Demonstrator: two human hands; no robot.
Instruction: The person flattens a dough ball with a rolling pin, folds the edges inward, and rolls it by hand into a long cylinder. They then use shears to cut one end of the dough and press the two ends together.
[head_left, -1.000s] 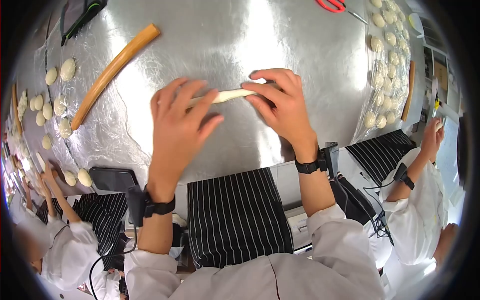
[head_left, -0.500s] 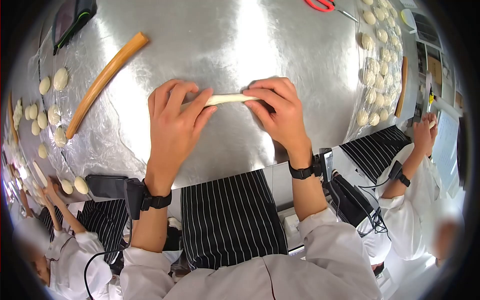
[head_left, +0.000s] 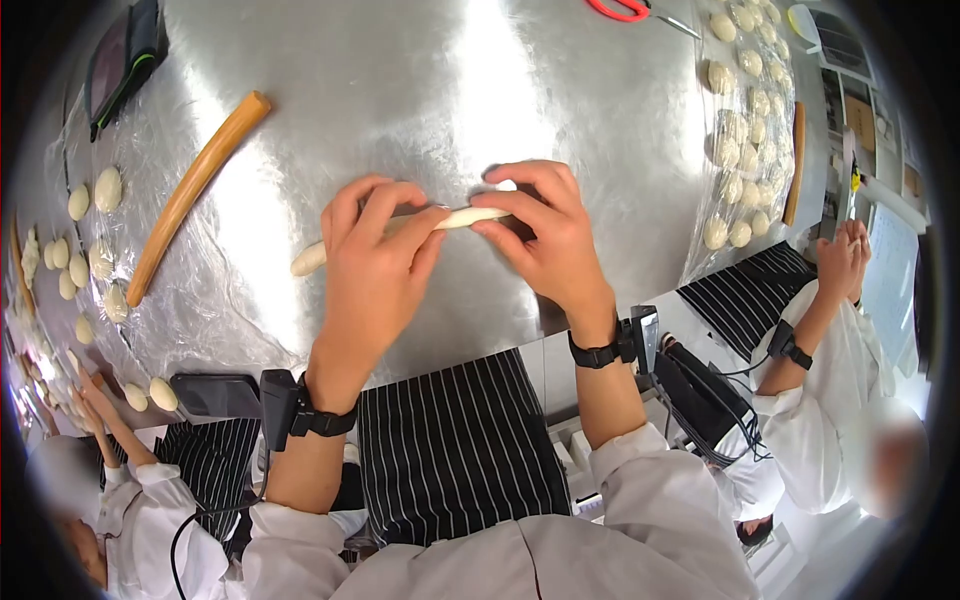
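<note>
A pale strip of dough lies crosswise between my two hands over the steel table. My left hand has its fingers curled round the strip, and the strip's rounded left end sticks out past that hand. My right hand pinches the narrower right end between thumb and fingers. Part of the strip is hidden beneath my left fingers. To the left, a wooden rolling pin rests at a slant on clear plastic film.
Dough balls lie on film at the left, and more dough balls at the right. Red-handled scissors are at the top. A black phone lies by the near edge. Other people work on both sides; one co-worker's hands show at right.
My left hand has shifted a little right and closer to my right hand. The strip's left end now shows beyond it. The whole view has shifted slightly.
</note>
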